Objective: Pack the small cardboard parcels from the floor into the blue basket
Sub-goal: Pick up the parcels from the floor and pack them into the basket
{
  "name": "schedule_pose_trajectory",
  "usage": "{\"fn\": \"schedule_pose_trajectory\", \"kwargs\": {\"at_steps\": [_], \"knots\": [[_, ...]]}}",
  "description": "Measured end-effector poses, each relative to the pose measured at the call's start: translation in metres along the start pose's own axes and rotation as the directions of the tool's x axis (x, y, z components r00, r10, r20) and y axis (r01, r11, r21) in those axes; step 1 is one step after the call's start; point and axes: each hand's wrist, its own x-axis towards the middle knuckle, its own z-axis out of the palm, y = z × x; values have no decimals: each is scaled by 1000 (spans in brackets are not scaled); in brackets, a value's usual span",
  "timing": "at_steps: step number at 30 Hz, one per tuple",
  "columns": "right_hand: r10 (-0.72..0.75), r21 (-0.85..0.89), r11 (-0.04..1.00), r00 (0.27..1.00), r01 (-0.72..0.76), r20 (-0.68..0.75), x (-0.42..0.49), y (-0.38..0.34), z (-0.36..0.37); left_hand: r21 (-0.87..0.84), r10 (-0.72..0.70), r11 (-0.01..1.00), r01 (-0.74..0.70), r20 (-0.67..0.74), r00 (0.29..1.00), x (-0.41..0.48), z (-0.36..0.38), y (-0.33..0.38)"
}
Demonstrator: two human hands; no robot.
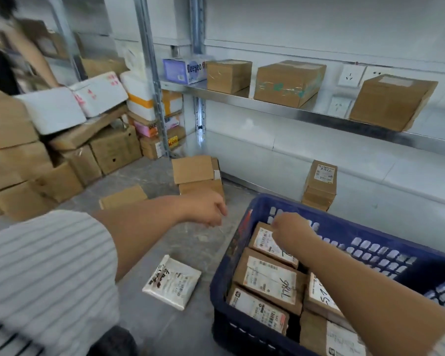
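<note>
The blue basket [385,242] stands on the floor at the lower right and holds several labelled cardboard parcels [270,278]. My right hand [290,227] reaches into it, fingers resting on the far-left parcel [263,238]; whether they grip it cannot be told. My left hand [207,208] hovers over the floor with loosely curled fingers and holds nothing. Just beyond it sit two small stacked parcels [195,173]. A flat parcel [123,197] lies to their left. Another small stack [320,186] stands against the wall behind the basket. A white packet [172,281] lies on the floor nearer me.
A metal shelf [306,115] on the wall carries three cardboard boxes and a purple box. Large cartons and white foam boxes [62,140] are piled at the left. Another person's arm [34,52] shows at the top left. Bare concrete floor [190,242] lies between basket and pile.
</note>
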Motion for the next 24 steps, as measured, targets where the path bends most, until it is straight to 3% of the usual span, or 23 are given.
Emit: {"fn": "schedule_pose_trajectory", "kwargs": {"at_steps": [3, 6, 10, 18, 24], "knots": [[-122, 133, 982, 990, 131, -72, 7, -53, 1, -46, -129, 991, 126, -68, 989, -12, -39, -67], [-155, 293, 939, 981, 182, -114, 18, -91, 6, -143, -257, 961, 238, -130, 958, -8, -57, -132], [-202, 347, 912, 975, 220, -89, 65, -127, 6, -311, -355, 905, 291, -172, 919, 20, -59, -203], [-72, 505, 863, 995, 26, 73, 236, -155, 27, -715, -493, 656, 243, -161, 855, 171, -20, -258], [83, 533, 828, 979, -172, 187, 345, -153, 58, -869, -578, 441, 227, -81, 812, 256, 36, -275]]}}
